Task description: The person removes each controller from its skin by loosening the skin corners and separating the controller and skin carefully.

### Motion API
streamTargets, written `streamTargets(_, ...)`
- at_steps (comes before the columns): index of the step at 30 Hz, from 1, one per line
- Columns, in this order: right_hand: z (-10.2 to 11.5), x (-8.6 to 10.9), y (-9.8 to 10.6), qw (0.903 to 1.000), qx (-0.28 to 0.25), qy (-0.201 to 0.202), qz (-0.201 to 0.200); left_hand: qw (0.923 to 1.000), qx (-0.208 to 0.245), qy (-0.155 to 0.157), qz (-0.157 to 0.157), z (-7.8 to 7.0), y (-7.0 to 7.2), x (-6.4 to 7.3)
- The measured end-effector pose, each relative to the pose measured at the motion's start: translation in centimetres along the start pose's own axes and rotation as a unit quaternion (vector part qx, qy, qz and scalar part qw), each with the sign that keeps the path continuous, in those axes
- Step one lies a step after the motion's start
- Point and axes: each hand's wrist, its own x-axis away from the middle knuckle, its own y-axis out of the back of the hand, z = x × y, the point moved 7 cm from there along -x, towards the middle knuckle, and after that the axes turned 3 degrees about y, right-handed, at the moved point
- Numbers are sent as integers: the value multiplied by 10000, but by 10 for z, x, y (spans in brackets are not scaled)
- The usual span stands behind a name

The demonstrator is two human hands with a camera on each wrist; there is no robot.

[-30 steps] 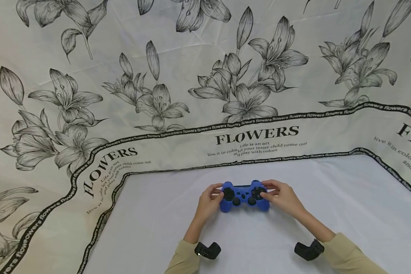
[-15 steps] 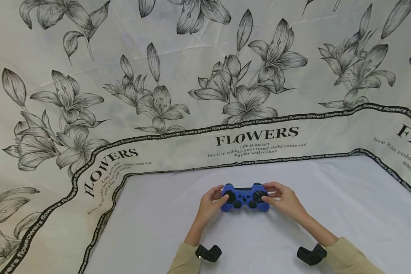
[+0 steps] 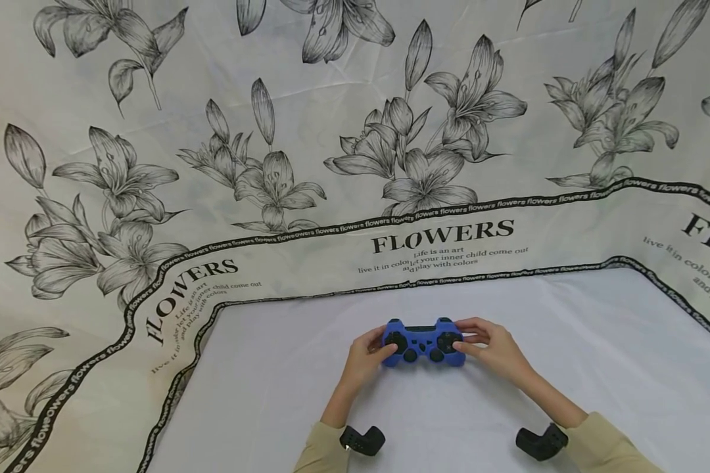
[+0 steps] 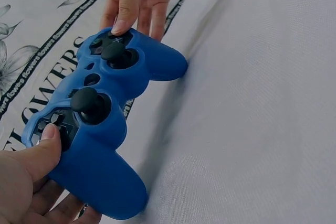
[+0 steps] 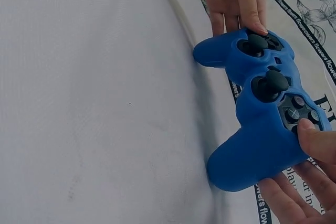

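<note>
A game controller (image 3: 423,343) in a blue cover, with black thumbsticks and buttons, is held between both hands over the white cloth. My left hand (image 3: 365,358) grips its left side, and in the left wrist view the thumb (image 4: 51,139) lies on the direction pad while the other fingers go underneath. On the other side my right hand (image 3: 497,351) grips the controller, its thumb (image 5: 315,139) on the round buttons in the right wrist view. Both grips of the controller point back toward me. The fingers' undersides are partly hidden behind it.
White cloth (image 3: 260,394) covers the surface below the hands. Behind it rises a floral fabric (image 3: 307,131) with black borders and printed lettering. A black wrist device (image 3: 363,440) sits at the left cuff, and another black wrist device (image 3: 541,441) at the right.
The controller has tilted slightly, showing more of its far edge, and sits a little lower in the head view. My left thumb has moved further onto the direction pad. Both hands keep their hold.
</note>
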Motion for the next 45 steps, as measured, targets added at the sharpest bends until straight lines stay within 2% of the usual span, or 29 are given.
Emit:
streamTargets(9,3,-7,0,9997,81,223,-97,9998,-48,-166,-134,-27,4,8)
streamTargets(16,2,-12,1,9999,-2,165,7,9999,25,-111,-94,-1,1,-10)
streamTargets(21,6,-11,1,9996,-24,170,211,9999,88,-48,65,9,0,-13)
streamTargets(27,9,-11,9,9978,193,486,396,9997,171,-94,142,11,-1,-12)
streamTargets(33,26,-18,14,9937,361,950,470,9996,227,-152,35,12,0,-9)
streamTargets(39,42,-29,13,9865,855,1276,569,9997,162,-174,31,13,-2,-7)
streamTargets(43,55,-38,9,9802,1027,1463,852,9998,76,-176,-21,13,-2,-9)
streamTargets(45,61,-42,4,9748,1116,1594,1090,9997,90,-231,-44,8,-1,-6)
